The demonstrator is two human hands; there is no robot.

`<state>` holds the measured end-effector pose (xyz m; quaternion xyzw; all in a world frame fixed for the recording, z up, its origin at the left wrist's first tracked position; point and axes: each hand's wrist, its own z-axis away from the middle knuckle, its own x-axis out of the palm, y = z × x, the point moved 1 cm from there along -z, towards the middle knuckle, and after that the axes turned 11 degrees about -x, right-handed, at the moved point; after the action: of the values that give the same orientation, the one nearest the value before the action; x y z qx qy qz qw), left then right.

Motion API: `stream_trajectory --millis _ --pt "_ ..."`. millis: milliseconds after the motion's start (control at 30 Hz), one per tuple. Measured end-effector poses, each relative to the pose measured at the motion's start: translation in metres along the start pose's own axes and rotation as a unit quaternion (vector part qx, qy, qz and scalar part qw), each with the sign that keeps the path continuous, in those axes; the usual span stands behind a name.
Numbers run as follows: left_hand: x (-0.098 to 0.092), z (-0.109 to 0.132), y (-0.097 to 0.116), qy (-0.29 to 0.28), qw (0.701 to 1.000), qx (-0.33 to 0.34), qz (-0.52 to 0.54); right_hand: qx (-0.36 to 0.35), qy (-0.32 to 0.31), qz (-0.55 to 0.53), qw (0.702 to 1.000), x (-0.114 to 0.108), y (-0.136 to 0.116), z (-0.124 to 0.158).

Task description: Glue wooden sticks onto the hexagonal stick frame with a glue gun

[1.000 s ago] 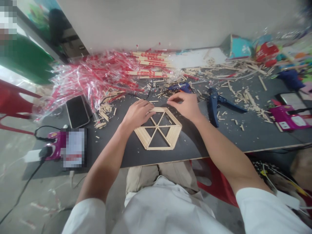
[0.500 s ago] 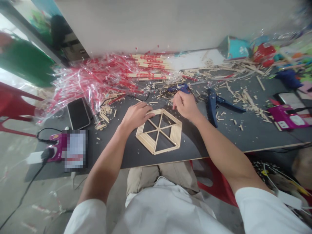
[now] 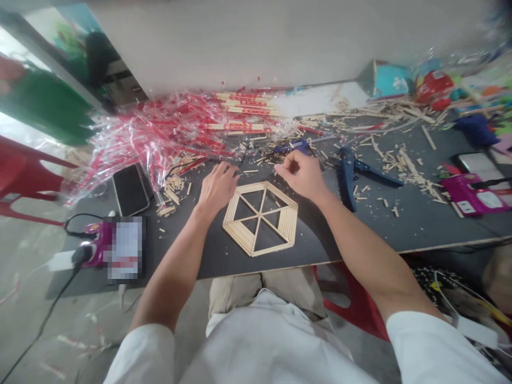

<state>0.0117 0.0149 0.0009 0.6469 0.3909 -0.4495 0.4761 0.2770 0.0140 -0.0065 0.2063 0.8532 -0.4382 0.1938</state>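
Note:
A flat hexagonal frame of pale wooden sticks (image 3: 288,221) lies on the dark table, with six spokes meeting in its middle and rows of sticks filling parts of its sides. My left hand (image 3: 219,186) rests beside its upper left edge, palm down, fingers loosely bent and apart from the frame. Above the upper right edge, my right hand (image 3: 304,173) has curled fingers and its thumb towards the left; anything held is too small to make out. Just behind it lies a blue glue gun (image 3: 294,145), partly covered. Right of that hand is a blue cutter (image 3: 347,181) with spread handles.
Red and clear wrappers (image 3: 172,122) with bundled sticks (image 3: 248,106) pile up at the back left. Stick offcuts (image 3: 408,165) are scattered on the right. A dark phone (image 3: 130,189), purple power strips (image 3: 472,192) and a turquoise container (image 3: 390,80) also lie around the table (image 3: 320,240).
My left hand has drawn back left, off the frame's upper edge. My right hand has shifted slightly, its thumb now stretched further left. The frame stays in place.

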Motion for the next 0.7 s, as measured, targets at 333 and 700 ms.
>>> stream_trajectory --millis 333,700 --pt "0.002 -0.001 0.001 -0.008 1.0 0.002 0.003 0.028 -0.018 -0.05 0.998 0.004 0.011 0.002" --pt "-0.001 0.001 0.001 -0.015 1.0 -0.011 0.008 0.05 -0.047 -0.115 0.991 0.012 0.02 0.005"
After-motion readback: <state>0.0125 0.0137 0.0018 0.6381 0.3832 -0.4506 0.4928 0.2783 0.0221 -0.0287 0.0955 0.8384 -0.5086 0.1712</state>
